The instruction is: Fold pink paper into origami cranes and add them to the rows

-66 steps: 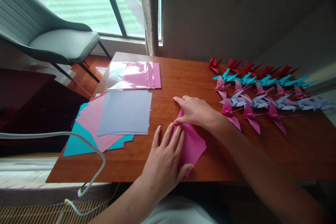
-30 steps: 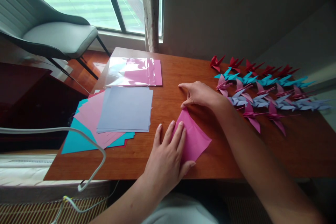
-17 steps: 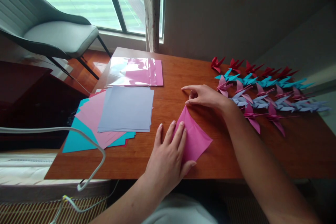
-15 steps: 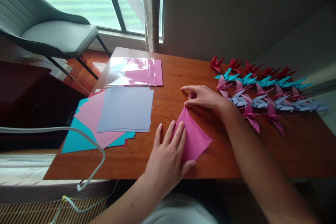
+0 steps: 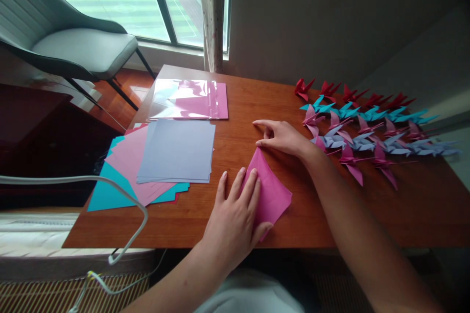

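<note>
A pink sheet of origami paper [image 5: 272,195], folded into a kite-like diamond, lies on the wooden table with one corner pointing away from me. My left hand [image 5: 235,215] rests flat across its left side, fingers spread and thumb near the lower edge. At the far corner, my right hand [image 5: 281,137] has its thumb on the tip. Its index finger points out to the left, and the other fingers are curled under. Whether those curled fingers touch the paper is hidden. The right side of the paper is slightly raised.
Loose lavender sheets [image 5: 178,151] overlap pink sheets [image 5: 127,156] and turquoise sheets [image 5: 110,188] at left. Behind them lies a clear packet [image 5: 183,100] of paper. Rows of folded paper cranes [image 5: 348,156] stand at right. A white cable [image 5: 121,186] crosses the table's left edge.
The right corner of the pink paper has drawn slightly inward to the left. My right hand has shifted a little left with its thumb at the tip; my left hand stays nearly still.
</note>
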Action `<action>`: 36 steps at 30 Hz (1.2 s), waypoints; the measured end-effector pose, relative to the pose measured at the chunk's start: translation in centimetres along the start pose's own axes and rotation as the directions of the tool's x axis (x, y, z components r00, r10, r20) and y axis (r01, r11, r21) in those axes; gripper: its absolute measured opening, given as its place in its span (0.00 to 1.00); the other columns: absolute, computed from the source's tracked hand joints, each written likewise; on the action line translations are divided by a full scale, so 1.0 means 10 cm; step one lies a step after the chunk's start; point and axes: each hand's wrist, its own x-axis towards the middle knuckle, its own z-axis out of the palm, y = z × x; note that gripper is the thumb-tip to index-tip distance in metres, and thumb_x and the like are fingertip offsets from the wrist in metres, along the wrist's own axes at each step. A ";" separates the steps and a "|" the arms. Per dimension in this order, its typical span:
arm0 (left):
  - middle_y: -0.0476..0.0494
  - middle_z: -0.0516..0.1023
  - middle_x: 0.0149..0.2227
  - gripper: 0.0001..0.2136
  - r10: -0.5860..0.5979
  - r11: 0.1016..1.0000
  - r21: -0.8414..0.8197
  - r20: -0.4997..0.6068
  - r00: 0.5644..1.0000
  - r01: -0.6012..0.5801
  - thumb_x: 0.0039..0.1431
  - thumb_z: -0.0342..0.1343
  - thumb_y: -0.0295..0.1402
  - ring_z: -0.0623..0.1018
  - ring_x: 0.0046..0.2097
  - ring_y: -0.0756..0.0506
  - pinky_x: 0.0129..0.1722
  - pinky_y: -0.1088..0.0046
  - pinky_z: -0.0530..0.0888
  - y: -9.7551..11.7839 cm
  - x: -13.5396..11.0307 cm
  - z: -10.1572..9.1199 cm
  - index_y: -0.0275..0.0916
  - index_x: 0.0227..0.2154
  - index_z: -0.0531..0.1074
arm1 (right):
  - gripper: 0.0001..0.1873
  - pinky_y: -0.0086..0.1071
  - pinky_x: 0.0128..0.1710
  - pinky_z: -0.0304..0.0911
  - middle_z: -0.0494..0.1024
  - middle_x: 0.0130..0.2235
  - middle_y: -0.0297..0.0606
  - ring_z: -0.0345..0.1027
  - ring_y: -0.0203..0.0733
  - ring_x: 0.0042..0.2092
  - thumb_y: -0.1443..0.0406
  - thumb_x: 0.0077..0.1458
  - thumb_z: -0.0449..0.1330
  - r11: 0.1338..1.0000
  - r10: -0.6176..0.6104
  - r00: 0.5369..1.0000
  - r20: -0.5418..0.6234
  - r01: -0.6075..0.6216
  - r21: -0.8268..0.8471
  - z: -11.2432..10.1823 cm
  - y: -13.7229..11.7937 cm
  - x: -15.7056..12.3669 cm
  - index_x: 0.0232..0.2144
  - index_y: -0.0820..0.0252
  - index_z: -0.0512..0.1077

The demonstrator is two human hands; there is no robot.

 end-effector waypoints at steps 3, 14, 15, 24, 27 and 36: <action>0.38 0.53 0.72 0.35 0.000 1.000 0.001 -0.009 1.000 0.000 0.68 0.42 0.54 0.52 0.72 0.32 0.69 0.43 0.49 0.00 0.00 0.00 0.34 0.69 0.56 | 0.31 0.31 0.38 0.62 0.77 0.33 0.31 0.69 0.37 0.34 0.64 0.52 0.67 1.000 0.007 1.000 -0.013 -0.007 -0.002 0.02 0.00 0.00 0.58 0.62 0.71; 0.38 0.54 0.72 0.33 -0.004 1.000 -0.008 0.011 1.000 0.004 0.68 0.44 0.50 0.52 0.72 0.32 0.69 0.44 0.49 0.01 0.00 -0.02 0.34 0.69 0.56 | 0.19 0.33 0.41 0.63 0.75 0.36 0.35 0.68 0.41 0.36 0.62 0.60 0.62 0.987 -0.157 0.975 -0.154 0.151 -0.052 0.24 0.12 -0.21 0.52 0.61 0.73; 0.38 0.54 0.72 0.33 -0.005 1.000 -0.010 0.013 1.000 0.005 0.68 0.44 0.50 0.52 0.72 0.32 0.69 0.44 0.49 0.01 0.01 -0.03 0.33 0.69 0.56 | 0.19 0.34 0.42 0.63 0.75 0.36 0.36 0.68 0.42 0.37 0.62 0.60 0.62 0.985 -0.167 0.972 -0.165 0.156 -0.075 0.26 0.12 -0.23 0.52 0.61 0.73; 0.38 0.55 0.72 0.34 -0.004 1.000 -0.026 0.009 1.000 0.004 0.68 0.43 0.51 0.51 0.72 0.32 0.69 0.43 0.48 0.01 0.00 -0.01 0.33 0.69 0.56 | 0.20 0.40 0.51 0.62 0.77 0.42 0.40 0.67 0.48 0.46 0.56 0.63 0.60 0.960 -0.218 0.966 -0.141 0.186 -0.209 0.42 -0.06 -0.38 0.54 0.57 0.71; 0.38 0.54 0.72 0.35 -0.006 1.000 -0.026 0.009 1.000 0.006 0.68 0.42 0.53 0.51 0.73 0.32 0.69 0.44 0.48 0.01 0.00 -0.02 0.33 0.68 0.57 | 0.22 0.39 0.51 0.63 0.77 0.41 0.40 0.67 0.48 0.46 0.54 0.62 0.61 0.955 -0.241 0.960 -0.145 0.207 -0.211 0.43 -0.10 -0.42 0.53 0.58 0.73; 0.38 0.55 0.72 0.34 0.000 1.000 -0.016 0.003 1.000 0.000 0.68 0.45 0.49 0.50 0.73 0.33 0.69 0.43 0.48 -0.01 0.00 -0.01 0.32 0.69 0.55 | 0.30 0.40 0.51 0.64 0.76 0.42 0.41 0.67 0.49 0.47 0.49 0.54 0.67 0.962 -0.226 0.961 -0.158 0.194 -0.194 0.42 -0.11 -0.41 0.55 0.58 0.72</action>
